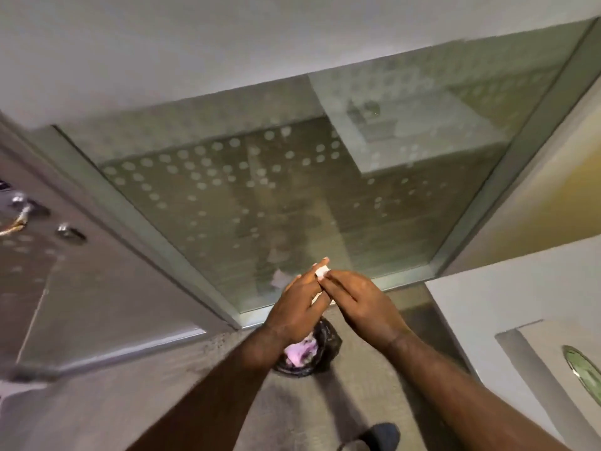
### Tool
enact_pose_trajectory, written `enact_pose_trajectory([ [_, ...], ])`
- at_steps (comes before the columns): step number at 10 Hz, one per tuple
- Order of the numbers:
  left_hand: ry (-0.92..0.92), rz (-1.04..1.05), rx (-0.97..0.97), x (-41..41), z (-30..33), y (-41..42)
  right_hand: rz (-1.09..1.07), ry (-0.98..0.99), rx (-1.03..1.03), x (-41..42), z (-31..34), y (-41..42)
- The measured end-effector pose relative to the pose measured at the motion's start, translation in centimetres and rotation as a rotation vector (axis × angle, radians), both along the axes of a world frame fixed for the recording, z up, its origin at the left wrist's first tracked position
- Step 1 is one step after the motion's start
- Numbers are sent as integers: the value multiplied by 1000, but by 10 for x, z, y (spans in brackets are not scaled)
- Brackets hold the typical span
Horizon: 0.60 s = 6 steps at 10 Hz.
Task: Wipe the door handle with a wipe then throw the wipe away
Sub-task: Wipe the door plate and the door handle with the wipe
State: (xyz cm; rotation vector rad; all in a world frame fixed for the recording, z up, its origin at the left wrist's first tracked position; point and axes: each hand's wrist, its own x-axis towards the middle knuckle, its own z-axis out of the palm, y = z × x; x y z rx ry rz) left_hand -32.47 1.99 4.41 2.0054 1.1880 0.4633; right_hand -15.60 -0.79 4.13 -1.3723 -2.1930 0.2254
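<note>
My left hand (297, 307) and my right hand (359, 304) meet in front of me, fingertips together, pinching a small white wipe (322, 272); another bit of white shows between the palms. Directly below the hands stands a bin (327, 345) lined with a black bag, with pink material inside. The door handle (22, 214), a metal lever with fittings, is at the far left on an open glass door, well away from both hands.
A frosted glass partition (276, 196) with dot pattern stands ahead, framed in metal. The open glass door (65, 288) is on the left. A white counter (520, 304) with a sink edge is on the right. My shoe (380, 434) shows on the grey floor.
</note>
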Motion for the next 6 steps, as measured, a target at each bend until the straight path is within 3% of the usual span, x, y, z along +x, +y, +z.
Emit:
enact_pose_trajectory([
  [2,34,212,52,-159,3,-49,141,101,66,-131,31,-15],
  [3,143,332,147,-255,7,-74,167,162,-120,-211,37,-11],
  [4,212,422,203,-316,17,-89,202,85,46,-255,47,-2],
  [6,434,562,351,-432,71,-92,262,45,580,-355,95,40],
])
